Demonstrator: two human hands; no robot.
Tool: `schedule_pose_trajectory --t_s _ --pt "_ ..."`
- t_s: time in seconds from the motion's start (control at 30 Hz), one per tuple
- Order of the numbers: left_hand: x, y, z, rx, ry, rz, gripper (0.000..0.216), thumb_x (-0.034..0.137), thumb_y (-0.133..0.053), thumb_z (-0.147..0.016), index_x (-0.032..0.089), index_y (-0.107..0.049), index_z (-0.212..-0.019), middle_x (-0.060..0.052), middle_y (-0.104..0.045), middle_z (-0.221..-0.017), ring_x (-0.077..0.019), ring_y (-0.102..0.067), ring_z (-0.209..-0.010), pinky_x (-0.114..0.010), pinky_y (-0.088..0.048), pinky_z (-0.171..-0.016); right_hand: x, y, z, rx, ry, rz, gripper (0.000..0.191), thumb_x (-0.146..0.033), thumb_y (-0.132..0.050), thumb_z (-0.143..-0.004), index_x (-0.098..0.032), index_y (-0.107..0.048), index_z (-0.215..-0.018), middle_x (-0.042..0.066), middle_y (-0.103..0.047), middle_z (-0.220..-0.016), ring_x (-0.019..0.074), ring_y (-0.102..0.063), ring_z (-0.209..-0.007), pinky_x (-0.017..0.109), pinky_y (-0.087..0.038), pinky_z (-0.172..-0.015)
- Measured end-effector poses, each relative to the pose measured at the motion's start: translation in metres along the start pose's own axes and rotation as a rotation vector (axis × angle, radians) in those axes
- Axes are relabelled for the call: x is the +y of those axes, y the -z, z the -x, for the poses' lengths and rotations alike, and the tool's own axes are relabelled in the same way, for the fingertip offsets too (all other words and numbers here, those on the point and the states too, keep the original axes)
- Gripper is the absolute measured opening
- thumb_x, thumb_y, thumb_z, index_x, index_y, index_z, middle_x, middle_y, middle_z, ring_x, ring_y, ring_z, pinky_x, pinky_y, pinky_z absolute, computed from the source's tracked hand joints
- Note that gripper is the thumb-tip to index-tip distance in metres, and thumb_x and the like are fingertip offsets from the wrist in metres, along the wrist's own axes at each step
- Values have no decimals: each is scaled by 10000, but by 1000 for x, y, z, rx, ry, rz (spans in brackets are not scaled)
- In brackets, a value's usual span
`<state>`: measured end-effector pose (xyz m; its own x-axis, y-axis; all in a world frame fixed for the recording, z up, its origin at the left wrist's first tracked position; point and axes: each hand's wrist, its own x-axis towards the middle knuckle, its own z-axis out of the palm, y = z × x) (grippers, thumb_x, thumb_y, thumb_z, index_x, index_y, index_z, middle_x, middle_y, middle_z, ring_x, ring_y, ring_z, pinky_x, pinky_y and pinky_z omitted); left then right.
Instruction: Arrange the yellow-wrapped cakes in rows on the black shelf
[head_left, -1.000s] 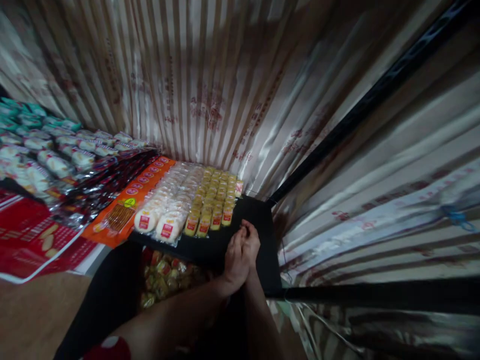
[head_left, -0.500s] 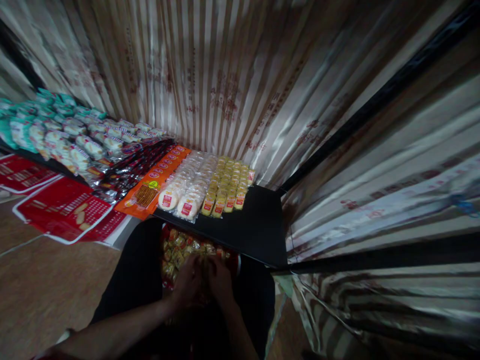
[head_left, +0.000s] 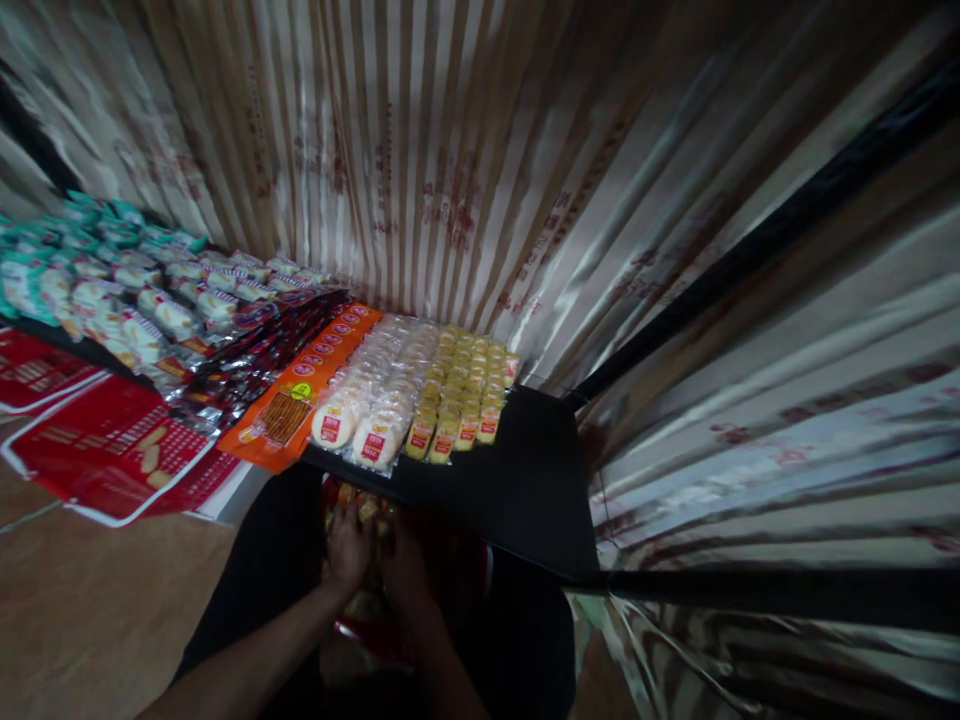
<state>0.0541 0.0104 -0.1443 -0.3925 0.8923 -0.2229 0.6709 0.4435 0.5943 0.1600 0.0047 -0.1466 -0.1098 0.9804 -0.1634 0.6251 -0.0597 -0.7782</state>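
Note:
A red bag of small gold-wrapped snacks [head_left: 367,503] lies on my lap, under the front edge of the black shelf. Both hands are over its left part, close together. My left hand [head_left: 350,545] has its fingers curled on some of the snacks. Beside it, my right hand [head_left: 403,562] is closed against the same cluster, its fingertips partly lost in shadow. How many pieces each hand has hold of cannot be made out. More of the snacks show dimly below, between my wrists.
On the black shelf [head_left: 510,490] stand rows of yellow biscuit packs [head_left: 465,390], white rice crackers [head_left: 379,395], an orange pack of sticks [head_left: 300,390], dark shiny packets [head_left: 255,350] and green-and-white packets [head_left: 97,265]. Red bags [head_left: 120,450] hang at left. A striped curtain [head_left: 450,150] backs it.
Both hands have moved left within the bag, toward its upper left corner. Fewer snacks show on its right side. The shelf sits slightly lower in view as my head has shifted.

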Motion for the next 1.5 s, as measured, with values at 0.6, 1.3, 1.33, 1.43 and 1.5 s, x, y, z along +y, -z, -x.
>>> schedule_pose_trajectory --t_s 0.6,1.3,1.33,1.43,1.5 --pt "94 53 60 -249 -650 303 408 241 -462 -789 204 -531 -1190 -73 -626 -1061 -195 -595 -962 -346 -473 -906 -14 117 67 231 9 -263 323 -325 -485 -807 -203 -608 -1079 72 -692 -1023 195 -658 -911 307 -516 -822" --pt "275 -59 10 -278 -451 696 408 265 -372 -882 180 -451 -1272 -87 -417 -1399 -190 -337 -1319 -390 -213 -1143 21 248 -114 728 -25 -163 359 -460 -471 -729 -189 -571 -943 55 -678 -810 183 -638 -697 292 -482 -646" --pt "280 -63 4 -279 -433 713 412 270 -363 -888 179 -443 -1281 -85 -403 -1409 -186 -327 -1326 -382 -208 -1145 23 251 -124 709 -13 -161 365 -463 -467 -732 -192 -571 -953 48 -678 -806 179 -634 -695 289 -481 -649" --pt "295 -70 -15 -286 -355 761 428 296 -332 -907 167 -409 -1308 -93 -374 -1427 -175 -309 -1336 -355 -217 -1140 28 257 -150 656 -26 -154 378 -472 -471 -731 -196 -569 -970 37 -676 -820 170 -627 -703 278 -479 -651" --pt "303 -74 -25 -303 -295 763 441 314 -323 -915 146 -394 -1317 -111 -367 -1429 -178 -302 -1339 -345 -209 -1139 31 259 -164 626 -40 -146 387 -473 -475 -735 -196 -568 -989 39 -677 -845 168 -626 -719 272 -477 -653"
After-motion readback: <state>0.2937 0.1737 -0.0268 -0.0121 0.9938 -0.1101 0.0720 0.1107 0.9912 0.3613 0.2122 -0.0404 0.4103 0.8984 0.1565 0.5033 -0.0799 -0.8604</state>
